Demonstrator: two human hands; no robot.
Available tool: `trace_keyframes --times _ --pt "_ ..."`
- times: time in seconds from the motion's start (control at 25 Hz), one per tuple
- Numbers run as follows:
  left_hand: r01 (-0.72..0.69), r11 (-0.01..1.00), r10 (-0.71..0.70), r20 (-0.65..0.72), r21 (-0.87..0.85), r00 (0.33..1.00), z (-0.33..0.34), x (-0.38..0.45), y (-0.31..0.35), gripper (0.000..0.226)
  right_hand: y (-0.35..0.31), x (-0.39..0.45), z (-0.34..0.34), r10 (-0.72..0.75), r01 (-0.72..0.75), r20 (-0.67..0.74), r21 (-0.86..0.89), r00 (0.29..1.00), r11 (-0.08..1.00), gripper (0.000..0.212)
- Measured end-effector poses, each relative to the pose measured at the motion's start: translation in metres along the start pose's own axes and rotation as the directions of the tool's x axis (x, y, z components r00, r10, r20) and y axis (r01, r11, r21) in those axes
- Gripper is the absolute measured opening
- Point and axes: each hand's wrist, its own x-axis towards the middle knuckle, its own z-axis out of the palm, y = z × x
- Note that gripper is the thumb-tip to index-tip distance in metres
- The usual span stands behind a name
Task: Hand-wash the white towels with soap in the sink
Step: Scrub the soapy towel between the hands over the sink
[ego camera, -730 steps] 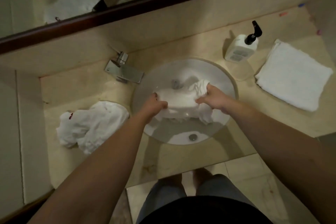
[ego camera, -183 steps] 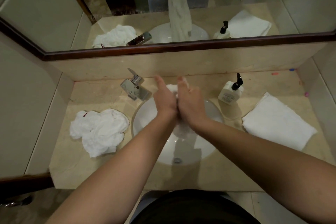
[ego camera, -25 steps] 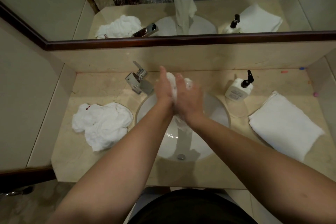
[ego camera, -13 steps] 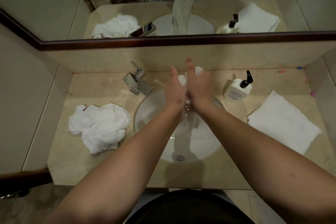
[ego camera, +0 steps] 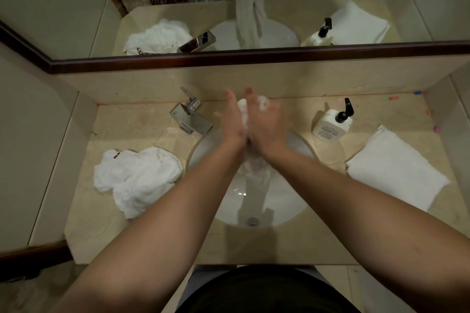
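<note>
A wet white towel (ego camera: pixel 255 168) hangs twisted over the white sink (ego camera: pixel 290 201), its top end (ego camera: pixel 242 107) showing between my palms. My left hand (ego camera: pixel 232 123) presses flat against it with straight fingers. My right hand (ego camera: pixel 268 123) holds it from the other side, fingers partly curled round it. Both hands are above the basin's back half. A white soap bottle (ego camera: pixel 330 126) with a black pump stands on the counter to the right of the sink. A crumpled white towel (ego camera: pixel 137 178) lies left of the sink, and a folded white towel (ego camera: pixel 393 170) lies at the right.
A chrome faucet (ego camera: pixel 190 119) sits at the sink's back left, no water visibly running. The beige counter (ego camera: pixel 152 236) is boxed in by side walls. A dark-framed mirror (ego camera: pixel 254 57) runs along the back and reflects the hanging towel. The drain (ego camera: pixel 252 221) is at the basin's front.
Over the last second my palms have slid against each other around the towel, and both hands have shifted slightly up and back. The towels on the counter and the bottle have not moved.
</note>
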Motion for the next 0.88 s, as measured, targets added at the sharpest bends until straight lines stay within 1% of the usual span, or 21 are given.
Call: trace_keyframes --times 0.04,0.08,0.12,0.2,0.24,0.28,0.32,0.36,0.4,0.48,0.52,0.56,0.6,0.64,0.68,0.76,0.8,0.88 --pt "-0.017 0.999 0.017 -0.010 0.030 1.000 0.003 -0.002 0.000 0.091 -0.003 0.007 -0.004 0.019 -0.019 -0.044 0.005 0.999 1.000 0.052" --pt "-0.041 0.998 0.042 -0.017 0.048 0.999 0.004 -0.002 -0.001 0.086 -0.005 0.012 -0.005 0.033 -0.033 -0.068 0.010 0.997 0.999 0.051" --pt "-0.037 0.999 0.037 -0.024 0.035 0.999 0.003 0.003 -0.003 0.083 -0.006 0.013 -0.004 0.020 -0.021 -0.053 -0.006 0.998 1.000 0.051" --pt "-0.042 0.999 0.042 -0.002 -0.015 0.999 -0.001 0.008 -0.005 0.078 -0.002 0.006 -0.002 -0.044 0.049 0.055 -0.080 0.998 0.996 0.050" --pt "-0.058 0.998 0.058 0.008 0.019 0.998 -0.001 0.006 -0.003 0.075 -0.001 0.006 -0.003 -0.069 0.077 0.085 -0.095 0.994 0.992 0.051" --pt "-0.086 0.992 0.087 -0.003 0.096 0.996 0.001 0.001 -0.001 0.074 -0.002 0.011 -0.006 -0.068 0.075 0.070 -0.093 0.995 0.993 0.052" --pt "-0.134 0.980 0.139 -0.027 0.145 0.990 0.003 -0.001 0.000 0.074 -0.006 0.015 -0.010 -0.041 0.042 0.025 -0.052 0.999 0.998 0.052" --pt "-0.162 0.975 0.172 -0.057 0.155 0.983 0.004 0.000 0.001 0.072 -0.009 0.016 -0.011 -0.007 0.007 -0.008 -0.007 1.000 1.000 0.051" --pt "-0.134 0.984 0.142 -0.065 0.115 0.988 0.003 0.004 0.002 0.074 -0.012 0.014 -0.010 0.006 -0.006 -0.010 0.008 1.000 1.000 0.051" --pt "-0.062 0.997 0.058 -0.077 -0.047 0.995 0.001 0.010 0.003 0.086 -0.013 0.004 -0.005 -0.029 0.030 0.043 -0.026 0.999 0.999 0.051" --pt "-0.023 0.998 0.021 -0.032 -0.052 0.999 0.001 0.012 0.001 0.092 -0.014 0.005 -0.006 -0.035 0.035 0.038 -0.013 0.999 0.999 0.052" --pt "-0.005 1.000 0.005 0.019 -0.029 1.000 0.004 0.010 0.000 0.096 -0.016 0.011 -0.009 -0.007 0.007 -0.011 0.018 1.000 1.000 0.052" --pt "-0.014 0.998 0.016 0.028 -0.058 0.999 0.010 0.006 0.004 0.098 -0.020 0.016 -0.012 0.045 -0.042 -0.063 0.062 0.997 0.997 0.052" --pt "-0.011 0.995 0.012 0.011 -0.094 1.000 0.013 0.003 0.009 0.095 -0.022 0.017 -0.013 0.079 -0.070 -0.096 0.093 0.992 0.993 0.053" --pt "0.000 0.990 -0.001 -0.010 -0.143 1.000 0.016 -0.001 0.016 0.088 -0.022 0.015 -0.013 0.072 -0.064 -0.089 0.090 0.993 0.994 0.054" --pt "0.052 0.957 -0.069 -0.049 -0.285 0.996 0.014 0.009 0.022 0.082 -0.019 0.000 -0.011 0.010 -0.009 -0.012 0.045 1.000 0.999 0.056" --pt "0.071 0.945 -0.082 -0.020 -0.319 0.996 0.015 0.008 0.021 0.083 -0.019 -0.002 -0.013 -0.003 0.003 -0.007 0.049 1.000 0.999 0.056" --pt "0.115 0.947 -0.095 0.078 -0.302 0.992 0.027 -0.014 0.018 0.086 -0.019 0.016 -0.022 0.065 -0.058 -0.101 0.074 0.993 0.996 0.056"
